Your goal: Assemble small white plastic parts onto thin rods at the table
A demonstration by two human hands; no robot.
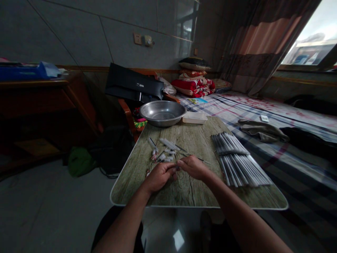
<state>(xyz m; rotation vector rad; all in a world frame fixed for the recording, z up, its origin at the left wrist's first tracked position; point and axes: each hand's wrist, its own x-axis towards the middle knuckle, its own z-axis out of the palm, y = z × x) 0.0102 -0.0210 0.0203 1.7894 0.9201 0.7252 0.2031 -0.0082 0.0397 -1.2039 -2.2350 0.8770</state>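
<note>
My left hand [158,175] and my right hand [193,166] meet over the middle of a small wood-patterned table [184,191]. Their fingertips pinch a small thin part between them; it is too small and dark to identify. Just beyond the fingers lies a scatter of small white pen parts [165,151], tubes and caps. To the right of my right hand rests a large bundle of white pen tubes [237,160], laid side by side with a dark band across them.
A steel basin [162,113] and a shallow white tray [195,117] stand at the table's far edge. A bed with striped bedding [276,116] runs along the right. A wooden chair [129,116] holding a black object stands behind the table, a wooden desk [39,95] at left.
</note>
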